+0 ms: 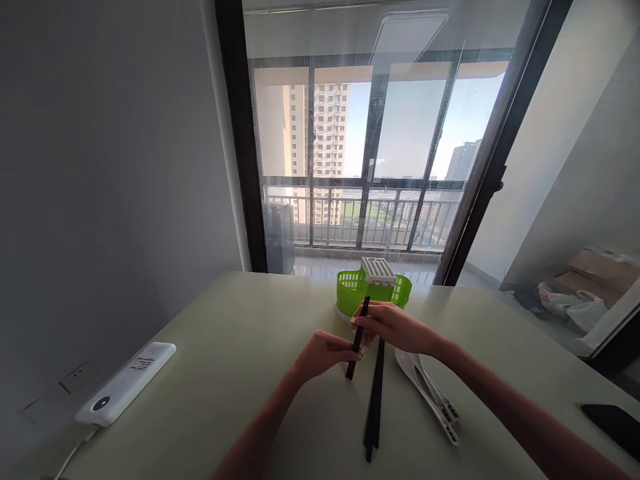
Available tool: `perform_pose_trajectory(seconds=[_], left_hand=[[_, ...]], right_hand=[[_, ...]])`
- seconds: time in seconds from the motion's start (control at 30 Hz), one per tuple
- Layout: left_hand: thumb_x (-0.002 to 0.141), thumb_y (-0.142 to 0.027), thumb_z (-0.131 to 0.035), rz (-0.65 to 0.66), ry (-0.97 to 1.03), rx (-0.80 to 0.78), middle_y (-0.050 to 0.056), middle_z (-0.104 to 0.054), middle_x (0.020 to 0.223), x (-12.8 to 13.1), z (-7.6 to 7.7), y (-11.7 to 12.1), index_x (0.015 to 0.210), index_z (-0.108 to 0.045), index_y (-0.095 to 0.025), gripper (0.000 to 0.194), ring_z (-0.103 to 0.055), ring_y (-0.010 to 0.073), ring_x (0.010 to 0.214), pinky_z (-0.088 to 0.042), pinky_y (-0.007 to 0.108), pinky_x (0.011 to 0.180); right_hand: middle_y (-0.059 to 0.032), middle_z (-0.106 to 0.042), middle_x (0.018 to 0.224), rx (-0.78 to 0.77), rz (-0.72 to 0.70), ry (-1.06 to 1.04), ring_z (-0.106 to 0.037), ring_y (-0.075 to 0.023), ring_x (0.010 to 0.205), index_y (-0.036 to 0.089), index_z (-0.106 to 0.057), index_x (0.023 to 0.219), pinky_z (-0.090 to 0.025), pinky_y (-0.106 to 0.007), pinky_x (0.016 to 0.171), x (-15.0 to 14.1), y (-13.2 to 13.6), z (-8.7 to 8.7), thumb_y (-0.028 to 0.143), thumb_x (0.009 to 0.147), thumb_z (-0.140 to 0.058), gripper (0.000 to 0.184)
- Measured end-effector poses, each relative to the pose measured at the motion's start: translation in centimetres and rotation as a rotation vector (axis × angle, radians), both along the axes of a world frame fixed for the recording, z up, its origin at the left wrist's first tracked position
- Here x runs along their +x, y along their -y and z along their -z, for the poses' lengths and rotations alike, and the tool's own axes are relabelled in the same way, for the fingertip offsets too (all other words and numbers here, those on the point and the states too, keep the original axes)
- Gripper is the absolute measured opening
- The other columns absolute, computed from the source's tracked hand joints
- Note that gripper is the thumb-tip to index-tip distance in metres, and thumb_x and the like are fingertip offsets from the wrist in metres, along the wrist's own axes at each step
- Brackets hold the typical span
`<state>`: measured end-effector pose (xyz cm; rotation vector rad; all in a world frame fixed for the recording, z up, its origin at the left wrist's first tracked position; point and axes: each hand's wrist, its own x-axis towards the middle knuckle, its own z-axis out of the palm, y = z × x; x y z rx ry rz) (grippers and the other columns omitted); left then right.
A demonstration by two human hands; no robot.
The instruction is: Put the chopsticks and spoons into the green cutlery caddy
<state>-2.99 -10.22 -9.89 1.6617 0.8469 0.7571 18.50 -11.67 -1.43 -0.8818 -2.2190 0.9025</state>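
Green perforated basket (347, 293), topped by a white slotted piece (379, 272); our left hand (320, 353) and right hand (393, 325) pinch black chopsticks (359, 338); the white device (127, 381) bears illegible print.

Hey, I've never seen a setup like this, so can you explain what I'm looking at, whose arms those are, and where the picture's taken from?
There's no machine here: you see a person's own bare hands. The single picture comes from a camera worn on their head, looking forward and down, so the arms reach in from the bottom.

The left hand and right hand together hold black chopsticks, the right one higher up. On the pale table below lie more dark sticks, with white spoons to their right. Behind the hands stands a green basket with a white slotted piece at its top. Far left is a long white device with a cord; I can't tell what it is.
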Motion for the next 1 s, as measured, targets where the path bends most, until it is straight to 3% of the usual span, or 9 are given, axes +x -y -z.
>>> perform_pose_trajectory(seconds=[0.43, 0.67, 1.0], left_hand=[[0.068, -0.043, -0.084, 0.121, 0.014, -0.133, 0.007, -0.080, 0.095, -1.1, 1.3, -1.5, 0.096, -0.082, -0.017, 0.038, -0.073, 0.0263, 0.094, -0.056, 0.037, 0.091], [0.068, -0.047, -0.082, 0.163, -0.010, -0.114, 0.006, -0.080, 0.096, -1.4, 1.3, -1.3, 0.093, -0.082, -0.018, 0.038, -0.073, 0.0259, 0.093, -0.055, 0.035, 0.088], [0.068, -0.047, -0.083, 0.129, -0.012, -0.096, 0.005, -0.079, 0.098, -1.2, 1.3, -1.2, 0.097, -0.082, -0.020, 0.039, -0.072, 0.0243, 0.093, -0.054, 0.032, 0.088]], right_hand=[[-0.0029, -0.072, 0.081, -0.051, -0.058, 0.044, -0.073, -0.0187, 0.075, 0.021, -0.061, 0.093, -0.056, -0.029, 0.072, -0.5, -0.4, -1.0, 0.052, 0.100, -0.046, 0.035], [-0.0021, -0.070, 0.077, 0.168, -0.006, 0.191, -0.066, -0.0162, 0.072, 0.021, -0.062, 0.083, -0.050, -0.028, 0.070, -1.3, 1.2, -2.7, 0.049, 0.102, -0.042, 0.039], [0.0010, -0.065, 0.062, 0.277, 0.234, 0.188, -0.061, -0.0145, 0.057, 0.024, -0.051, 0.074, -0.043, -0.027, 0.060, -2.2, 2.5, -4.2, 0.048, 0.103, -0.036, 0.041]])
